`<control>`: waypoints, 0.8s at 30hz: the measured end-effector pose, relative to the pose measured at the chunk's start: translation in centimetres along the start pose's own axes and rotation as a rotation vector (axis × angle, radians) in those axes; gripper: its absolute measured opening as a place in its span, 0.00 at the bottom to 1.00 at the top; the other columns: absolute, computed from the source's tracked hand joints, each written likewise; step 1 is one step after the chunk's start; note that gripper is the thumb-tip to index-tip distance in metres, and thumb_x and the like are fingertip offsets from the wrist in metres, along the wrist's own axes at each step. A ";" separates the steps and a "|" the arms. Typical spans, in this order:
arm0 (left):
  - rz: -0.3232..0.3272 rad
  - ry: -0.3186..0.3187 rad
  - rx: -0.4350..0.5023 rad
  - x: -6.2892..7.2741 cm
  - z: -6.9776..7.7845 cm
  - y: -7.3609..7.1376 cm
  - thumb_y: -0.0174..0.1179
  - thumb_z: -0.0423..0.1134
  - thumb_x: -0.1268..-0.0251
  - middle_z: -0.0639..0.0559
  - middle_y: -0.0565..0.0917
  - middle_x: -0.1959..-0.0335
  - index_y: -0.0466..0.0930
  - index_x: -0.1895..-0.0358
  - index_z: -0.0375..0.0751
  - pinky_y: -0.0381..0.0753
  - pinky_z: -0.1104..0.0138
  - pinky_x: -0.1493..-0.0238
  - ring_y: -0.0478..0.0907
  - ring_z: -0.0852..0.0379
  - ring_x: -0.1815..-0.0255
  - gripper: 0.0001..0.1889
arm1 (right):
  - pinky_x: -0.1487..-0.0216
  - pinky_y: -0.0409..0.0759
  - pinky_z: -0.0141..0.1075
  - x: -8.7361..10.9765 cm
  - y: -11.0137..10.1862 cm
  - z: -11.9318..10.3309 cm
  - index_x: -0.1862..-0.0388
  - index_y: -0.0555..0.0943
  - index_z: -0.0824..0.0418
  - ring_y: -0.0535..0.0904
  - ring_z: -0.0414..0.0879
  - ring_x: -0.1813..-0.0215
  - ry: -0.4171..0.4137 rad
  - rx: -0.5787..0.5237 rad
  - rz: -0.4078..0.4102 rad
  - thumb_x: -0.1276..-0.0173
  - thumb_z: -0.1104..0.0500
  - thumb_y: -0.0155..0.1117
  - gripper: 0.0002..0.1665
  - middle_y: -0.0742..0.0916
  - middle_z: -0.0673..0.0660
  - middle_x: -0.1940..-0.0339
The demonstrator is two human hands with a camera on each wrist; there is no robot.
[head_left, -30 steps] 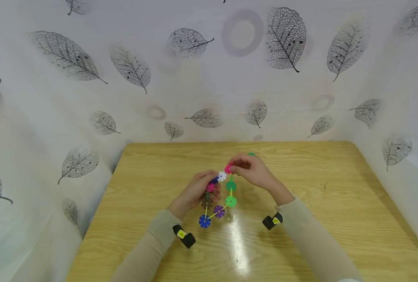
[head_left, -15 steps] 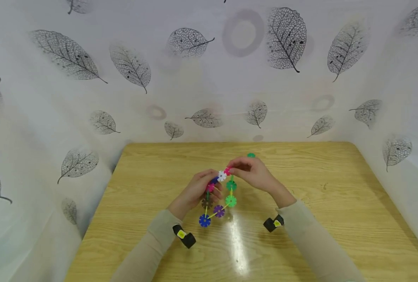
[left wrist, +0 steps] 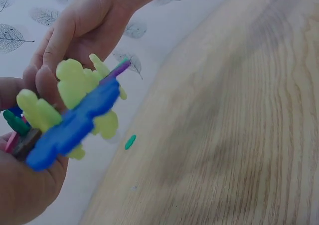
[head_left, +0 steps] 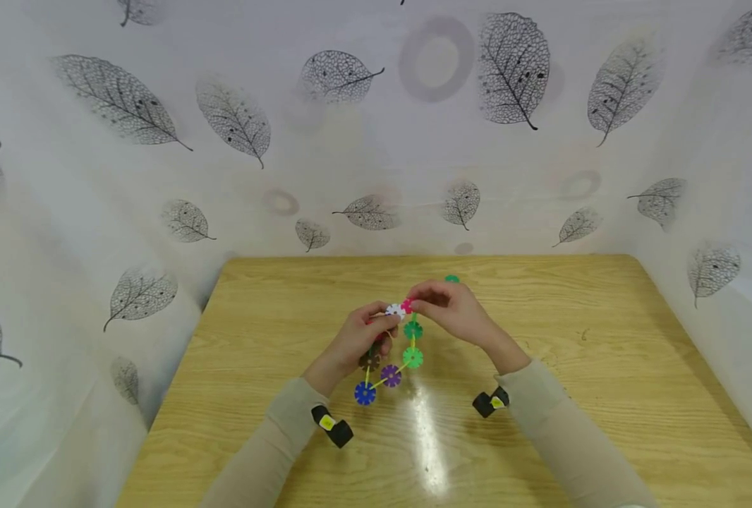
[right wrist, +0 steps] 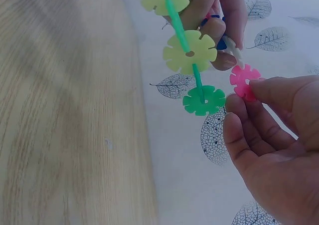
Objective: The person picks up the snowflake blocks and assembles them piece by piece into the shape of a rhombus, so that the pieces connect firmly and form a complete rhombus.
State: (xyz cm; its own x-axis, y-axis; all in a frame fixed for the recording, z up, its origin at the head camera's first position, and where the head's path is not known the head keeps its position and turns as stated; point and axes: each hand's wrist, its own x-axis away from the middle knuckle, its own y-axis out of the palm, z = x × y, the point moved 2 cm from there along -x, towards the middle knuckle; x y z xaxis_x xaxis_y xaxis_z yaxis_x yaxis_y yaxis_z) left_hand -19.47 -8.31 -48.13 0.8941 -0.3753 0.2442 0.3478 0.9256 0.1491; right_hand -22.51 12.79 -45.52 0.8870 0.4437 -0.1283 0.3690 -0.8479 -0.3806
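A chain of notched plastic snowflake discs hangs between the two hands above the table. In the head view my left hand (head_left: 350, 342) grips its upper left part, thumb on a white disc (head_left: 393, 308). My right hand (head_left: 449, 307) pinches a pink disc (right wrist: 241, 80) by thumb and fingertips, right at the white disc's edge. Below hang a blue disc (head_left: 365, 394), a purple disc (head_left: 391, 376), a light green disc (head_left: 413, 358) and a green disc (right wrist: 202, 104), joined by yellow and green discs seen edge-on. The left fingers partly hide a brown disc (head_left: 370, 362).
One loose green disc (head_left: 452, 279) lies on the wooden table (head_left: 255, 303) behind the right hand. A pale cloth (head_left: 376, 141) printed with leaves rises behind and at both sides. Each sleeve cuff carries a black wrist camera (head_left: 333, 425).
My left thumb has shifted up onto the white disc, covering the dark blue one. The right hand has brought the pink disc slightly left against the white. The hanging chain has moved a little up and left.
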 end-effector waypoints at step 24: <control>-0.212 0.028 0.114 0.3 0.3 0.7 0.46 0.38 0.14 0.59 0.66 0.78 0.68 0.57 0.42 0.69 0.73 0.83 0.63 0.67 0.87 0.07 | 0.51 0.88 0.35 -0.1 -0.4 -0.8 0.53 0.89 0.60 0.89 0.46 0.54 -0.060 0.004 -0.034 0.25 0.64 0.68 0.06 0.92 0.57 0.55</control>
State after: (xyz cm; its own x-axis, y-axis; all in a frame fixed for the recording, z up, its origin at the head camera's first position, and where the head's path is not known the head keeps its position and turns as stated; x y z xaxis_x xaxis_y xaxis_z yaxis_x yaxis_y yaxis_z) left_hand -19.07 -7.80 -47.62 0.8124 -0.5578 0.1698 0.4959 0.8142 0.3020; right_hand -22.52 12.82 -44.65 0.8556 0.4889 -0.1702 0.3974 -0.8311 -0.3891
